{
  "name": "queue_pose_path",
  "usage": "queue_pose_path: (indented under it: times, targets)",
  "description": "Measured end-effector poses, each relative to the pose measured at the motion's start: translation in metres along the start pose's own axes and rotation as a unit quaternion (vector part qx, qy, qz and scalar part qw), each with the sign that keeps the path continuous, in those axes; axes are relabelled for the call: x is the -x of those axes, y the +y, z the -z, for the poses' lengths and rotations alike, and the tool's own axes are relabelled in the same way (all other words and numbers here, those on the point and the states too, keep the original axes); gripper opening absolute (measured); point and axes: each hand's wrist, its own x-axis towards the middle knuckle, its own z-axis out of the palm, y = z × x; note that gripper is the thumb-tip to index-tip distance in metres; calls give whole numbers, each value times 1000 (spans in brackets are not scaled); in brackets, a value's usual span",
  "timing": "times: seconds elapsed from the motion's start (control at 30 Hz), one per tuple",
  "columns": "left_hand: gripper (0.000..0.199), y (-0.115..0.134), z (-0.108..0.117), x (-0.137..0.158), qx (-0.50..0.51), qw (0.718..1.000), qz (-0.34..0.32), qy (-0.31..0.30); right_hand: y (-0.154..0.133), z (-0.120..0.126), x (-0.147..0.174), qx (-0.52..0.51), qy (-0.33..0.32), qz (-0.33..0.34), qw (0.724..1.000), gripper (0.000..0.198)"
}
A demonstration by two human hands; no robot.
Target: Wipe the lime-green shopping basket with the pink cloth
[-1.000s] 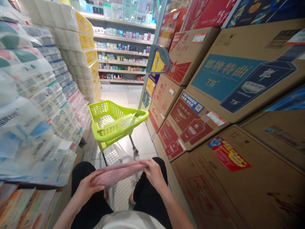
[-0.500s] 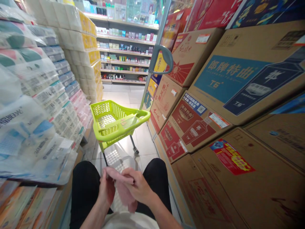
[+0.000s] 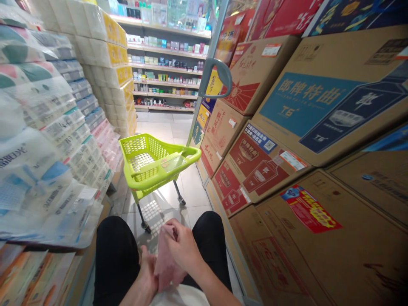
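A dusty-pink cloth [image 3: 166,261] hangs between my hands, over my lap. My right hand [image 3: 185,246] pinches its upper edge between thumb and fingers, and the rest drapes down in loose folds. Just left of it and lower is my left hand [image 3: 147,272], palm turned toward the cloth and fingers loosely apart. The cloth's lower left edge lies against that palm, and part of the hand is hidden behind it. Both hands are between my knees, in black trousers [image 3: 114,259].
Ahead stands a lime-green shopping cart [image 3: 149,178] on wheels, angled on the tiled floor [image 3: 177,127]. Wrapped paper packs [image 3: 47,127] are stacked on the left. Cardboard boxes [image 3: 287,157] line the right, beside a grey handle [image 3: 216,78]. Shelves of small goods [image 3: 168,63] stand behind.
My right hand has lifted the cloth's edge, so it hangs more upright. My left hand has moved down and right, away from the cloth's upper corner. The cart has stayed put.
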Motion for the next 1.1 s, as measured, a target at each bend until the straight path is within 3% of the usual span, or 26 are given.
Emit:
queue_pose_path:
  times: [0.07, 0.13, 0.33, 0.47, 0.57, 0.63, 0.7, 0.77, 0.83, 0.9, 0.97, 1.03, 1.07, 1.1]
  targets:
    - [75, 2, -2, 3, 2, 1000, -4, 2, -2, 3, 1, 6, 1, -9, 1000, 12]
    - [71, 2, -4, 5, -1, 1000, -22, -15, -6, 2, 5, 12, -27, -17, 999, 16]
    - [73, -2, -3, 4, 28, 989, -21, -146, -12, 4, 6, 26, -83, -13, 996, 23]
    - [75, 0, 4, -2, 72, 970, -44, -228, 0, 29, -10, 43, -24, 24, 998, 32]
    - [77, 4, 10, -5, 103, 942, -66, -313, 13, 45, -17, 148, 36, -15, 988, 31]
    - [78, 8, 12, -4, 117, 918, -75, -371, 23, 47, -17, 224, 82, -23, 971, 33]
    - [79, 12, 11, -1, 123, 894, -84, -422, 31, 43, -14, 249, 103, 17, 963, 41]
    - [81, 15, 9, 2, 124, 876, -93, -458, 38, 33, -11, 186, 56, 60, 979, 44]
    - [82, 15, 4, 5, 115, 865, -105, -477, 44, 21, -8, 51, -42, 57, 996, 44]
    - [83, 17, -2, 10, 84, 869, -122, -473, 47, 9, -7, -105, -118, 26, 987, 44]
    - [79, 27, -11, 23, 12, 894, -139, -426, 50, 0, -5, -231, -146, -4, 962, 43]
    - [70, 51, -19, 50, -123, 927, -154, -319, 50, -7, -4, -315, -150, -31, 937, 39]
    - [64, 68, -23, 70, -219, 929, -157, -253, 50, -9, -4, -345, -152, -46, 925, 37]
    - [59, 86, -25, 94, -313, 910, -206, -175, 50, -10, -3, -369, -150, -63, 915, 34]
